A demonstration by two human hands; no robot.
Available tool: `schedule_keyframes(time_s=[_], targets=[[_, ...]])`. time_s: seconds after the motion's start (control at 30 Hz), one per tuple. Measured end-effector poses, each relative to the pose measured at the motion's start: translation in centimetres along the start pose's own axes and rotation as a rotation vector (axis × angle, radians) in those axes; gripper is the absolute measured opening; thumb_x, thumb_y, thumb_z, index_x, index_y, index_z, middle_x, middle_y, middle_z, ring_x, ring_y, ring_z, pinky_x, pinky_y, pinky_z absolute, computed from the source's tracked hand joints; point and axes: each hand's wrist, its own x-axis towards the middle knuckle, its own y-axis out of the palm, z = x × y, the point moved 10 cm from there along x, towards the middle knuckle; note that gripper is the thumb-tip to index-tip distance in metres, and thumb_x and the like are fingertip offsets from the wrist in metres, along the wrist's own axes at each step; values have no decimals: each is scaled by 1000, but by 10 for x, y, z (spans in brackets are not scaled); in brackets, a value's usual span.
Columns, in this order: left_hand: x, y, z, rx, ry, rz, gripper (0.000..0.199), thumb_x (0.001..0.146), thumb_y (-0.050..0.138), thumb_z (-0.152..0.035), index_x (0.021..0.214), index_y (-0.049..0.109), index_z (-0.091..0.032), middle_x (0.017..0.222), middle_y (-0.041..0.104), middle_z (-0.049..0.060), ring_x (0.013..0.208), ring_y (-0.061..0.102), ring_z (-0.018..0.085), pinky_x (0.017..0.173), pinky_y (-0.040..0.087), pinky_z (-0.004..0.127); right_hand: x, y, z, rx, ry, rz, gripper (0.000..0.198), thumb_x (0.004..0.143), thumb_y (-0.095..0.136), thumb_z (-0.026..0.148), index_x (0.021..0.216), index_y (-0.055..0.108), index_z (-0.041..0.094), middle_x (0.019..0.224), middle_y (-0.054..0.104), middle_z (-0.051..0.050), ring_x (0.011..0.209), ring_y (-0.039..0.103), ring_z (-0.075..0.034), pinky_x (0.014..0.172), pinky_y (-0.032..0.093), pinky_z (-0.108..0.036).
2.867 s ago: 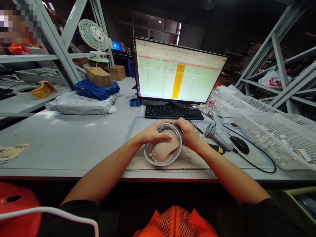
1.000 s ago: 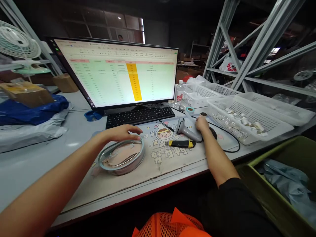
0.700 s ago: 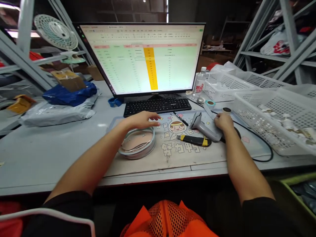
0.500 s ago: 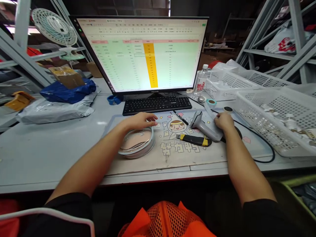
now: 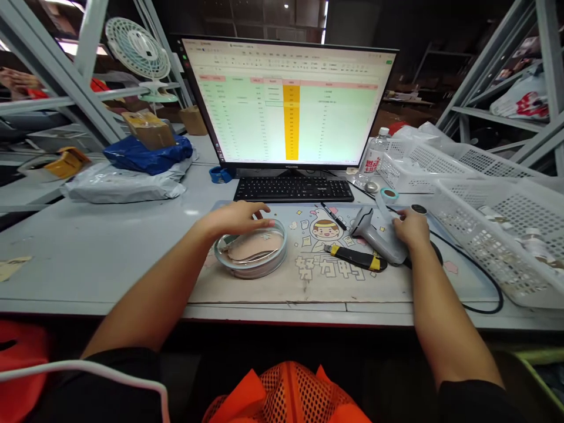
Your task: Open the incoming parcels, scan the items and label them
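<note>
Hanging with loosely spread fingers over the far rim of the round, clear-walled container with a pale-blue rim (image 5: 261, 271), the left hand (image 5: 238, 217) seems placed to steady it, though contact cannot be told; the container sits flat on the pale printed mat (image 5: 259, 291) covering the grey worktop (image 5: 101, 249). The right hand (image 5: 412, 227) curls beside the grey handheld scanner (image 5: 379, 241), fingertips hidden, so any pinch cannot be told, while the black-and-yellow utility knife (image 5: 358, 258) lies between both hands, presumably for easy reach.
</note>
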Motion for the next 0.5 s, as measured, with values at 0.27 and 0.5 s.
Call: schedule_keyframes(time_s=[0.27, 0.5], targets=[[-10, 27, 19, -63, 88, 29, 77, 87, 47, -89, 108, 75, -21, 110, 79, 12, 100, 70, 33, 83, 47, 37, -2, -1, 8, 87, -81, -64, 47, 92, 65, 32, 131, 77, 8, 118, 78, -20, 114, 71, -37, 107, 52, -50], [-14, 25, -3, -102, 215, 0, 68, 91, 51, -82, 106, 73, -19, 107, 78, 13, 97, 71, 32, 83, 49, 38, -13, -24, 27, 175, -182, -208, 50, 91, 59, 34, 127, 77, 5, 118, 78, -22, 111, 72, -34, 108, 53, -48]])
